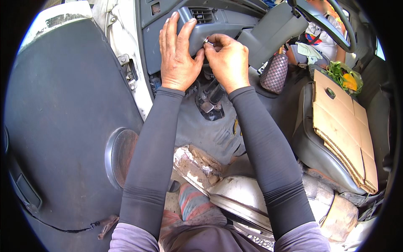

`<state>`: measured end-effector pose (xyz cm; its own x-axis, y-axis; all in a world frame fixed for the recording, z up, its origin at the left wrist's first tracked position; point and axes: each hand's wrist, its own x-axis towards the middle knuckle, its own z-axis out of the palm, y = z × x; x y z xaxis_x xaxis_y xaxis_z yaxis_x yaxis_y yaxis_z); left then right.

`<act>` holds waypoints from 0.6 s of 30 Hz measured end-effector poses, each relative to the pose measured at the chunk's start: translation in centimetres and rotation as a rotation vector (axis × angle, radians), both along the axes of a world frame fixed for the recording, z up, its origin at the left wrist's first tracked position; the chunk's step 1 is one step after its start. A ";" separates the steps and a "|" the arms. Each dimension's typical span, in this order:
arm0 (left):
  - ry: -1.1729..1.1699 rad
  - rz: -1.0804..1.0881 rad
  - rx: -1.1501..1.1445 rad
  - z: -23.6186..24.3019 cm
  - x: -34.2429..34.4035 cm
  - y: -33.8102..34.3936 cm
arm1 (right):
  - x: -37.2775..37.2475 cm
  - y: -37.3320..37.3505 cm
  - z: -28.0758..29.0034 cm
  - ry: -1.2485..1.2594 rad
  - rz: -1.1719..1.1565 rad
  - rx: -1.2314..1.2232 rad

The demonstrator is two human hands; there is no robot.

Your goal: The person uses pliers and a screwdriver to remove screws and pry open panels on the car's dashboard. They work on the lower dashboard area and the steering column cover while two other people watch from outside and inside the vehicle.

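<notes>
In the head view, my left hand [178, 59] lies with its fingers stretched out against the grey dashboard panel [226, 30], left of and below an air vent [202, 16]. My right hand [230, 61] is beside it, thumb and forefinger pinched around a small silver metal piece [206, 41] at the panel's lower part. The piece is too small and too covered by fingers for me to name its kind. Both thumbs are close together. Right of my hands is the grey steering column cover [275, 33], with the steering wheel [351, 40] beyond it.
An opened door panel [71, 92] with a round speaker [121, 157] stands at left. Pedals [212, 98] are below my hands. Folded cardboard [344, 122] covers the seat at right. Beyond are a checkered bag [275, 75], a bag of leafy greens [336, 71] and another person [325, 31].
</notes>
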<state>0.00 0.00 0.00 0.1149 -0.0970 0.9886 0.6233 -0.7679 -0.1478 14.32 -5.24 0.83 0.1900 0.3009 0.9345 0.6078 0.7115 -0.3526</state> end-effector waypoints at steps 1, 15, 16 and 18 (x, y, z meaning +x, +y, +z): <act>0.000 0.000 0.001 0.0 0.0 0.0 | 0.0 0.1 0.0 -0.009 -0.004 0.022; -0.014 -0.027 0.016 0.0 -0.2 0.2 | 0.4 0.4 0.1 -0.109 -0.054 0.016; -0.013 -0.029 0.009 -0.1 -0.2 0.1 | 0.2 0.0 0.4 -0.094 -0.055 -0.046; -0.023 -0.024 0.001 -0.4 -0.1 -0.2 | 0.3 0.2 0.5 -0.033 0.025 -0.169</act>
<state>-0.13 -0.17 -0.36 0.0895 -0.1006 0.9909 0.6084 -0.7822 -0.1344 14.65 -5.06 1.35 0.1508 0.4585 0.8758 0.6035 0.6590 -0.4489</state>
